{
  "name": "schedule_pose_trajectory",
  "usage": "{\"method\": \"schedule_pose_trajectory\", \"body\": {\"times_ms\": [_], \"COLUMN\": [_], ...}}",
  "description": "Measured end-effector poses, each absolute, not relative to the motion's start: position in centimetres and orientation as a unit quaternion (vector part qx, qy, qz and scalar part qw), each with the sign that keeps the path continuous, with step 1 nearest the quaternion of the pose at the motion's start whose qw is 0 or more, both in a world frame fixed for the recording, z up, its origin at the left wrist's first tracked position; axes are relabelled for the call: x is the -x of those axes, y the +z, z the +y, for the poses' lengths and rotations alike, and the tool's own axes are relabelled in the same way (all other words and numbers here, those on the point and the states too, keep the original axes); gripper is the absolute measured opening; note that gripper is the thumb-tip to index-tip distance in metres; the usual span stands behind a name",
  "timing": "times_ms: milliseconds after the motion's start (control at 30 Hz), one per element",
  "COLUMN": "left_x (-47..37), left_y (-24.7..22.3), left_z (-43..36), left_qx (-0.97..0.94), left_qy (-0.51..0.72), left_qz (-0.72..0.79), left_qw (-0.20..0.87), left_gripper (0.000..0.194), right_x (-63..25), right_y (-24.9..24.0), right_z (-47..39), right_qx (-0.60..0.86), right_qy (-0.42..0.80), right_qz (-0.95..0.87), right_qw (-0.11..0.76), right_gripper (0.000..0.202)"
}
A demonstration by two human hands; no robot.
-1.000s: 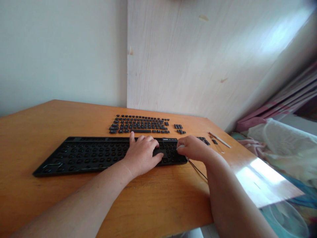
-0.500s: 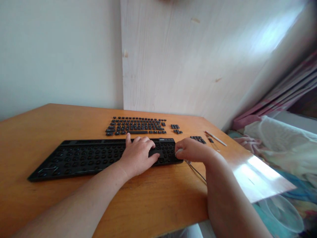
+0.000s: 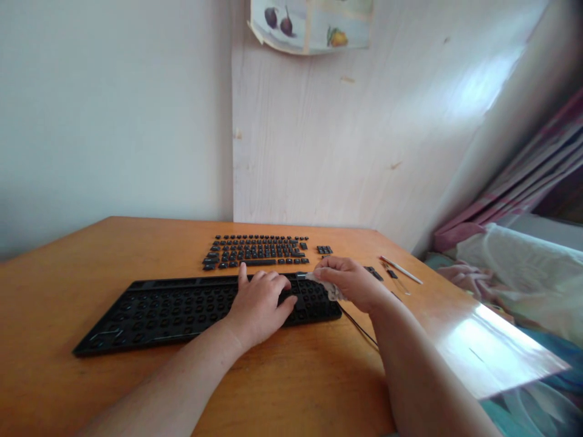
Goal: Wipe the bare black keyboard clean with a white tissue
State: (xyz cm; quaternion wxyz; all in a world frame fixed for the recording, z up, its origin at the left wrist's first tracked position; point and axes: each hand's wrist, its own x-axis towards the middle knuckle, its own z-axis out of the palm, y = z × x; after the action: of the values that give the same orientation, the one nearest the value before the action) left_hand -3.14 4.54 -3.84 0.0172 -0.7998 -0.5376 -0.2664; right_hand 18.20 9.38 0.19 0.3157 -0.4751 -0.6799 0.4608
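A black keyboard (image 3: 182, 309) with its keycaps off lies across the wooden table. My left hand (image 3: 259, 297) rests on it right of the middle, fingers spread and thumb apart. At the keyboard's right end, my right hand (image 3: 348, 280) pinches a crumpled white tissue (image 3: 334, 292), which hangs over the number-pad area. The pinching fingertips partly cover the tissue. Behind the keyboard, loose black keycaps (image 3: 257, 250) lie in rows laid out like a keyboard, with a smaller group (image 3: 325, 249) to their right.
A white pen-like stick (image 3: 401, 270) and a thin wire tool (image 3: 403, 286) lie at the right of the table (image 3: 150, 246). A black cable (image 3: 357, 328) runs from the keyboard under my right forearm. Fabric and bedding (image 3: 510, 261) are beyond the right edge.
My right hand has moved from the keyboard's right edge up and left toward its top strip, exposing more of the tissue. The left hand stays on the keyboard. The camera has tilted upward.
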Motion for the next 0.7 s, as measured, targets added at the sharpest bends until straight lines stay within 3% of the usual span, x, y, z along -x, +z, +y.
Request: {"method": "schedule_pose_trajectory", "body": {"times_ms": [133,267,467,567,700], "left_x": [2.7,1.7,-0.5,-1.4,-1.9], "left_y": [-2.9,-2.5,-3.4,-3.6,-3.0], "left_z": [4.0,3.8,3.1,2.6,2.2], "left_qx": [0.797,0.76,0.536,0.445,0.328], "left_qy": [-0.312,-0.413,-0.585,-0.614,-0.633], "left_qz": [-0.517,-0.459,-0.316,-0.272,-0.249], "left_qw": [-0.02,-0.202,-0.52,-0.592,-0.655], "left_gripper": [0.021,0.032,0.044,0.044,0.048], "right_x": [-17.3,-16.1,-13.0,-11.5,-10.2], "right_y": [-0.3,-1.0,-2.3,-3.0,-3.5], "right_z": [9.2,9.0,8.2,7.5,6.4], "right_qx": [0.413,0.361,0.349,0.36,0.364], "right_qy": [0.552,0.567,0.521,0.468,0.313], "right_qz": [-0.614,-0.593,-0.584,-0.603,-0.666], "right_qw": [0.384,0.443,0.516,0.537,0.571], "right_gripper": [0.03,0.028,0.029,0.029,0.033]}}
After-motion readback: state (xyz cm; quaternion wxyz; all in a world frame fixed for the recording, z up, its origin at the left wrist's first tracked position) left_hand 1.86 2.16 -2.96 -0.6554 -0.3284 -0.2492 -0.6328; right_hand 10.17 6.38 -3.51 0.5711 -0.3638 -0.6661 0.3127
